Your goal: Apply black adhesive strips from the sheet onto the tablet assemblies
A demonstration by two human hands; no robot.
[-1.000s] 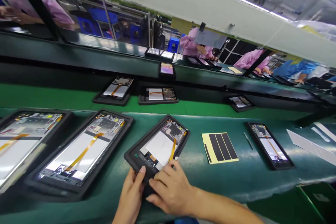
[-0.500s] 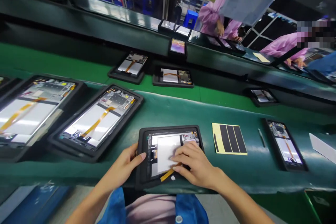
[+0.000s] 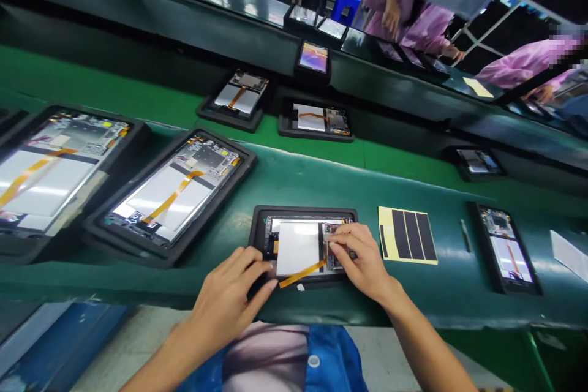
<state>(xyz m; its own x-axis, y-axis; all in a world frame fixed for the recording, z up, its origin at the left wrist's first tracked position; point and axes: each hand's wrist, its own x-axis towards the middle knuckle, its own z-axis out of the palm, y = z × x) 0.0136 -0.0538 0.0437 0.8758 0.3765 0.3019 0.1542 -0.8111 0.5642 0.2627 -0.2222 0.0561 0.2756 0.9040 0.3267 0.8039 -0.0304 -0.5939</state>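
An opened tablet (image 3: pixel 298 248) lies in a black foam tray (image 3: pixel 303 211) in front of me, its white battery and circuit board showing. Across its lower edge runs a loose orange ribbon cable (image 3: pixel 301 274), slanting out over the tray's near side. My left hand (image 3: pixel 234 288) rests over the tray's near left corner, thumb and fingers apart, the thumb tip close to the cable's free end. Over the circuit board on the right, my right hand (image 3: pixel 361 257) has thumb and forefinger pinched together; whatever lies between them is hidden. A small white scrap (image 3: pixel 301 287) sits beside the cable.
Right of the tray lies a yellow sheet with black strips (image 3: pixel 408 236), then a thin pen-like tool (image 3: pixel 465 236) and another tablet (image 3: pixel 505 251). More trayed tablets (image 3: pixel 172 196) stand at left. Beyond, a green belt (image 3: pixel 160 95) carries several. Co-workers in pink (image 3: pixel 399 0) work opposite.
My left hand has shifted from the tray's left edge to its near corner. My right hand has moved right, off the battery and cable, onto the board, and the cable lies released.
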